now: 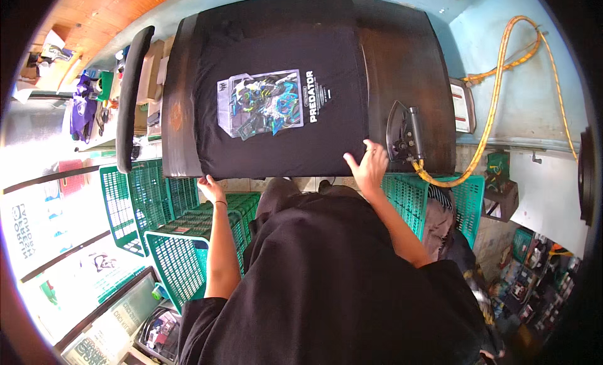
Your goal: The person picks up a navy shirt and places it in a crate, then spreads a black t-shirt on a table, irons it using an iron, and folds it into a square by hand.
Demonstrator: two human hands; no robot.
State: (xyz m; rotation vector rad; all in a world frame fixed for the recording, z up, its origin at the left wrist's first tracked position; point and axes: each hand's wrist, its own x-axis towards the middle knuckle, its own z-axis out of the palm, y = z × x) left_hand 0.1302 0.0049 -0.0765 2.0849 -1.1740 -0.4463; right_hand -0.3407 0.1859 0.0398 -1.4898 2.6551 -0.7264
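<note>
A black T-shirt [282, 158] with a colourful printed panel and white lettering lies spread on the dark ironing board [400, 45]. My left hand [213, 190] is at the shirt's near left corner, its fingertips against the edge; whether they pinch the cloth is hidden. At the near right corner, my right hand [371, 167] has its thumb spread from the fingers, with the fingertips touching the hem. Just right of that hand, a black iron [403, 134] with a cylindrical handle rests on the board.
A yellow hose [494, 96] loops from the iron to the blue wall. Green plastic baskets [176, 266] stand at my left, and another basket [405, 200] holding clothes is at my right. A narrow padded board [133, 101] stands left of the ironing board.
</note>
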